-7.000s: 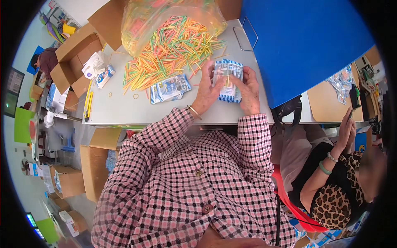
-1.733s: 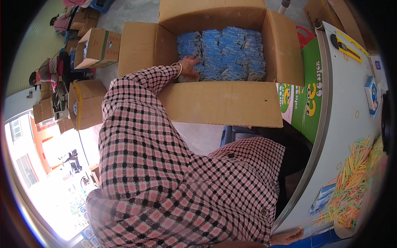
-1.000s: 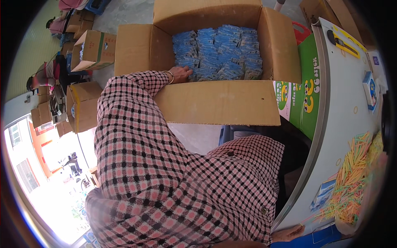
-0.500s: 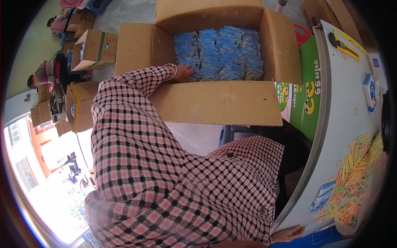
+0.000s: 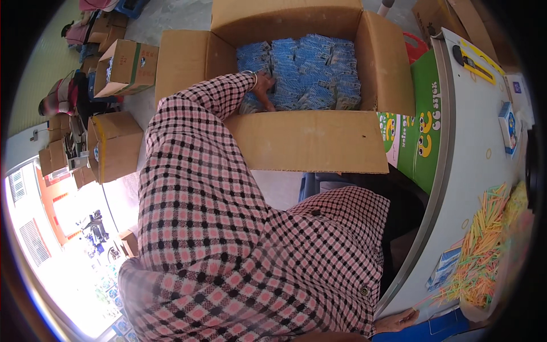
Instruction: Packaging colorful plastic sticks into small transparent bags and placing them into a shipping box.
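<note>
The left hand touches blue packets inside the cardboard box, its grip unclear; at the table right of the box, the right hand is equally hard to read.

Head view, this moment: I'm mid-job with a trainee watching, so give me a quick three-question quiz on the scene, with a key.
1. Which hand is inside the open cardboard carton: A, the right hand; B, the left hand; C, both?
2. True or false: the yellow-and-black utility knife lies inside that carton.
3. Name three colours seen among the thin sticks heaped on the white table.

Key
1. B.
2. False; the utility knife lies on the white table.
3. Orange, yellow and green.
</note>
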`<state>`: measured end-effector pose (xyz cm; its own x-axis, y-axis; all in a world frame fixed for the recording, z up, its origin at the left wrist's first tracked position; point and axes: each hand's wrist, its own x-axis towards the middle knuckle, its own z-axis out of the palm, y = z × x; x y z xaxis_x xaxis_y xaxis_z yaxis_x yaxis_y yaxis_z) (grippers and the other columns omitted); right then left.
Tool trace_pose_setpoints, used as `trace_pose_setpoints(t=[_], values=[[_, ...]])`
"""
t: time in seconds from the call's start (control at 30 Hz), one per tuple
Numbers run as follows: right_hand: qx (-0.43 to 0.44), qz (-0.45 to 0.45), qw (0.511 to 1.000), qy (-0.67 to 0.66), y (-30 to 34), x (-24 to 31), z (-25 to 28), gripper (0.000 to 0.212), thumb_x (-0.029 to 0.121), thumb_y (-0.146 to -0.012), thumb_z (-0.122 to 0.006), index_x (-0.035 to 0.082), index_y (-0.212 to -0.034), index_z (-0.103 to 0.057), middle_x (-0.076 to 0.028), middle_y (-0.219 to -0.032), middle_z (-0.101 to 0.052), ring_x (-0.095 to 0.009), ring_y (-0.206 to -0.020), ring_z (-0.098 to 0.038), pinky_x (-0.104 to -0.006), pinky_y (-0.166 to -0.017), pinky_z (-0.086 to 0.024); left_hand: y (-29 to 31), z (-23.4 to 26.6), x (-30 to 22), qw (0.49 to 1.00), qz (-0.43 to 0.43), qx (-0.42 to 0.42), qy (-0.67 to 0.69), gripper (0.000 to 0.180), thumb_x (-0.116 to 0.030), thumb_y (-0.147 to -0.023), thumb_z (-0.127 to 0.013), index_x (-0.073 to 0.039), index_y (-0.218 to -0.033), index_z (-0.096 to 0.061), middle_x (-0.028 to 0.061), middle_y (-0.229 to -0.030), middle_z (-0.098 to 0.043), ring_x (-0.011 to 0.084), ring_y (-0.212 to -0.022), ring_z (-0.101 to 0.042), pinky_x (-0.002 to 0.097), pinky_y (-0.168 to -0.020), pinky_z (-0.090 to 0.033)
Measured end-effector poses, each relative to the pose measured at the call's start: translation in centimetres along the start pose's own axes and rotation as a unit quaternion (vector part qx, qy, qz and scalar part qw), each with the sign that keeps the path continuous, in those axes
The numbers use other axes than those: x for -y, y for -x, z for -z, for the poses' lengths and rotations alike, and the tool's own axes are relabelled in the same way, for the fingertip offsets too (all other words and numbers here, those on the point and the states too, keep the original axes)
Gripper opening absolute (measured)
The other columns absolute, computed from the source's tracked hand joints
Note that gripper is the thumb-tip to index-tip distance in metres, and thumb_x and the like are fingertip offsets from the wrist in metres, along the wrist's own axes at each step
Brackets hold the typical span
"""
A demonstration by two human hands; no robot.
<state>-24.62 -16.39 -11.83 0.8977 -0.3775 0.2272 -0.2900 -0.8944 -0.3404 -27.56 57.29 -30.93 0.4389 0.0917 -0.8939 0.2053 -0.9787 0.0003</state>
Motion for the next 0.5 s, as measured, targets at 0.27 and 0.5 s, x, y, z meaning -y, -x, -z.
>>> trace_pose_setpoints(t=[0.27,0.5], values=[[-0.012,0.024,1.000,-0.016,0.0,-0.9,0.0,0.043,0.035,-0.093,-0.047,0.007,-0.126,-0.046,-0.013,-0.121,-0.051,-0.026,-0.107,-0.052,-0.0369,-0.085,-0.047,1.6,0.0,0.3,0.999,-0.029,0.026,0.027,0.103,-0.072,-0.062,-0.059,-0.004,-0.134,-0.031,0.0196,-0.138,-0.032,0.0395,-0.130,-0.023,0.0498,-0.103,-0.026],[-0.005,0.037,0.999,-0.021,0.0,-1.0,0.2,0.043,0.034,-0.093,-0.048,0.006,-0.125,-0.046,-0.014,-0.121,-0.051,-0.027,-0.107,-0.053,-0.0368,-0.086,-0.047,-0.5,-2.9,0.6,0.994,-0.072,-0.050,0.071,0.091,-0.068,-0.066,-0.057,-0.009,-0.133,-0.038,0.0229,-0.131,-0.039,0.0419,-0.120,-0.038,0.0478,-0.099,-0.032]])
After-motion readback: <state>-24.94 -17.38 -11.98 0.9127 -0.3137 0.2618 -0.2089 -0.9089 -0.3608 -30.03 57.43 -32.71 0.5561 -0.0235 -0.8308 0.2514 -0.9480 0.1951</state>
